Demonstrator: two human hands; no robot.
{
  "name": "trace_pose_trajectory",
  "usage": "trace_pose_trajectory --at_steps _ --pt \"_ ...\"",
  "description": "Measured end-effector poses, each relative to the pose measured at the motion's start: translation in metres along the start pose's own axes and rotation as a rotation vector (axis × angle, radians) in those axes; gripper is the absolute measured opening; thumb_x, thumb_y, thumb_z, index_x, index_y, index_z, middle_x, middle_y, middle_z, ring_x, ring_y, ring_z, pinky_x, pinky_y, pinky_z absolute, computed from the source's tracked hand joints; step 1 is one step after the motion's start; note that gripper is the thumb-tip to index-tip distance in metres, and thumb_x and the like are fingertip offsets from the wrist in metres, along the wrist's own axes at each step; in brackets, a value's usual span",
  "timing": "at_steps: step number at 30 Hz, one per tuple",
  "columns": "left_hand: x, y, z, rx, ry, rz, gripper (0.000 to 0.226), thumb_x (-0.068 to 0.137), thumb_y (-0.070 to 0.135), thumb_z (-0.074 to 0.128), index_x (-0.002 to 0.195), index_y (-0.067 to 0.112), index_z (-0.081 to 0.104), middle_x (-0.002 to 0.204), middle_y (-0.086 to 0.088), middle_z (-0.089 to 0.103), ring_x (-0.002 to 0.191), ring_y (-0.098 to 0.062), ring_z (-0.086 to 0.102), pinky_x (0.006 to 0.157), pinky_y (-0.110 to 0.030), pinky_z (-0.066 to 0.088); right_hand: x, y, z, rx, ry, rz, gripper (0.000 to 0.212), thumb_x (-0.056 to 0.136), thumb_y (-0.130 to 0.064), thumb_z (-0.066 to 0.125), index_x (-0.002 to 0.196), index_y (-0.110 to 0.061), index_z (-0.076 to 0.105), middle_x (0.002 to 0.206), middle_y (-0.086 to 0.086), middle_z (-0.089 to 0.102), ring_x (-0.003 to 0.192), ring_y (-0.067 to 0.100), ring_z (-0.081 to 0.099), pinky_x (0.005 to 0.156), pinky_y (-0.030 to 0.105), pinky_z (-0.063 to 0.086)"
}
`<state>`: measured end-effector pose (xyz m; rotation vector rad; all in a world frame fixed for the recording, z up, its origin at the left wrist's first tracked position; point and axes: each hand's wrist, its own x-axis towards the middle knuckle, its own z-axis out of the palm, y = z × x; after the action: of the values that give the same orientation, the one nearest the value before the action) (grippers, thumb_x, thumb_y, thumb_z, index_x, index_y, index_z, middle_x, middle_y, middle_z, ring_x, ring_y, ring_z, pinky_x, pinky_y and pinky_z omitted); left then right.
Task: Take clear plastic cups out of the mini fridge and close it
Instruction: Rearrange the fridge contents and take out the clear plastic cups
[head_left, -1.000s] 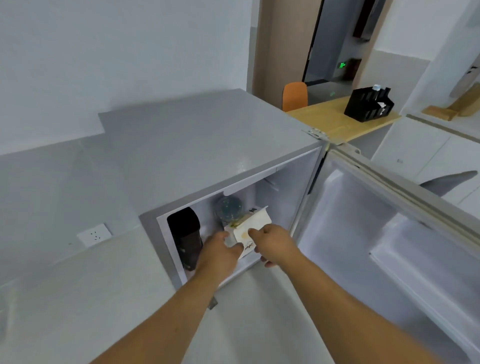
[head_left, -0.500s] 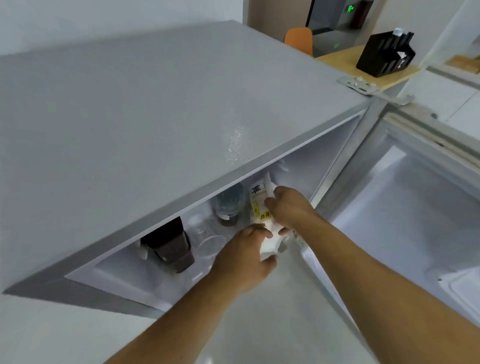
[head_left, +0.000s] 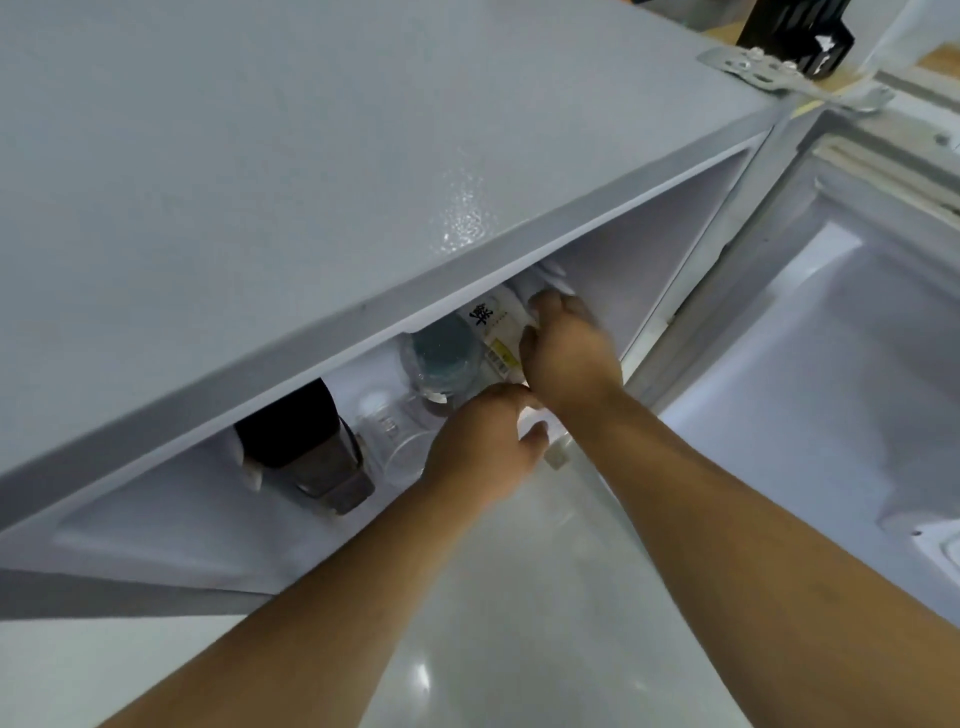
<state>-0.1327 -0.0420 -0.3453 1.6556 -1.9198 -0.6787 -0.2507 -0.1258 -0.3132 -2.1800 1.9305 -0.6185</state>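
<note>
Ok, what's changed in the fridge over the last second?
The carton went from lying tilted at the fridge's front to upright, deeper on the right; both hands went with it. The right hand holds its side, the left hand is at its base. The camera came closer. The clear cups, dark bottle and lidded cup stayed put; the door is still open.

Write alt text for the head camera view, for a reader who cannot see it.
Both hands reach into an open mini fridge: the right hand grips a white carton, the left hand is beside it at the carton's lower end. Clear plastic cups and a dark container sit to their left.
</note>
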Motion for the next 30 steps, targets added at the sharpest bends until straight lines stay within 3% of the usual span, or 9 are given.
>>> trace_pose_trajectory --at_steps 4,6,8,11,18,23,25,27,30 --pt "-0.032 -0.017 -0.011 -0.354 0.319 -0.408 0.011 0.088 0.036 0.059 0.083 0.027 0.062 0.084 0.010 0.071 0.080 -0.006 0.063 0.063 -0.019 0.045 -0.025 -0.016 -0.009 0.044 0.254 -0.146 0.044 0.088 -0.014 0.062 0.131 -0.012 0.057 0.125 0.014 0.061 0.106 0.035 0.057 0.079 0.041 0.051" --pt "-0.034 -0.022 -0.020 -0.584 0.530 -0.597 0.007 0.088 0.029 0.063 0.091 0.025 0.058 0.097 0.000 0.070 0.088 -0.013 0.065 0.065 -0.014 0.046 -0.026 -0.028 -0.005 0.219 0.168 -0.065 0.042 0.091 -0.021 0.061 0.132 -0.019 0.055 0.126 0.010 0.060 0.100 0.032 0.062 0.073 0.038 0.052" --pt "-0.024 -0.020 -0.029 -0.833 0.622 -0.716 0.027 0.087 0.029 0.068 0.107 0.022 0.052 0.119 -0.010 0.065 0.101 -0.029 0.066 0.086 -0.029 0.057 -0.018 -0.039 0.002 0.397 -0.038 0.135 0.044 0.094 -0.032 0.059 0.137 -0.029 0.049 0.128 0.005 0.060 0.099 0.028 0.063 0.075 0.035 0.050" --pt "-0.002 -0.014 -0.042 -0.986 0.583 -0.808 0.047 0.083 0.041 0.066 0.124 0.031 0.046 0.129 -0.013 0.063 0.110 -0.036 0.067 0.093 -0.055 0.059 -0.004 -0.050 0.011 0.595 -0.285 0.363 0.043 0.098 -0.034 0.060 0.139 -0.030 0.049 0.125 0.005 0.065 0.096 0.030 0.069 0.077 0.040 0.060" --pt "0.021 -0.007 -0.049 -0.926 0.524 -0.758 0.037 0.086 0.020 0.060 0.121 0.031 0.062 0.112 -0.006 0.075 0.091 -0.030 0.074 0.059 -0.032 0.058 -0.004 -0.048 0.006 0.688 -0.239 0.396 0.032 0.095 -0.014 0.057 0.125 -0.021 0.066 0.119 0.007 0.070 0.100 0.032 0.070 0.089 0.048 0.059" --pt "-0.002 -0.006 -0.044 -0.894 0.480 -0.649 0.026 0.094 0.021 0.062 0.077 0.041 0.070 0.071 0.005 0.074 0.049 -0.009 0.063 0.045 -0.022 0.051 -0.027 -0.037 -0.007 0.731 -0.254 0.359 0.023 0.096 -0.024 0.059 0.118 -0.028 0.067 0.109 0.007 0.071 0.070 0.023 0.066 0.056 0.030 0.053" --pt "-0.014 -0.009 -0.034 -0.922 0.434 -0.615 0.026 0.097 0.021 0.063 0.083 0.039 0.076 0.060 0.007 0.069 0.044 -0.009 0.056 0.045 -0.023 0.050 -0.041 -0.028 -0.006 0.733 -0.272 0.362 0.017 0.098 -0.030 0.060 0.113 -0.027 0.067 0.101 0.006 0.070 0.052 0.014 0.060 0.043 0.023 0.044" --pt "-0.025 -0.014 -0.020 -0.972 0.411 -0.636 0.009 0.098 0.022 0.066 0.102 0.021 0.074 0.072 -0.002 0.071 0.046 -0.010 0.055 0.047 -0.024 0.051 -0.057 -0.019 -0.001 0.757 -0.299 0.412 0.018 0.098 -0.032 0.062 0.113 -0.024 0.067 0.093 0.008 0.070 0.048 0.014 0.058 0.041 0.022 0.044" --pt "-0.042 -0.021 0.001 -0.959 0.347 -0.721 0.023 0.097 0.028 0.069 0.115 0.014 0.068 0.095 -0.012 0.075 0.052 -0.011 0.064 0.052 -0.027 0.056 -0.080 -0.006 0.013 0.784 -0.310 0.509 0.012 0.096 -0.036 0.066 0.104 -0.027 0.068 0.086 0.006 0.072 0.047 0.011 0.060 0.046 0.025 0.050"
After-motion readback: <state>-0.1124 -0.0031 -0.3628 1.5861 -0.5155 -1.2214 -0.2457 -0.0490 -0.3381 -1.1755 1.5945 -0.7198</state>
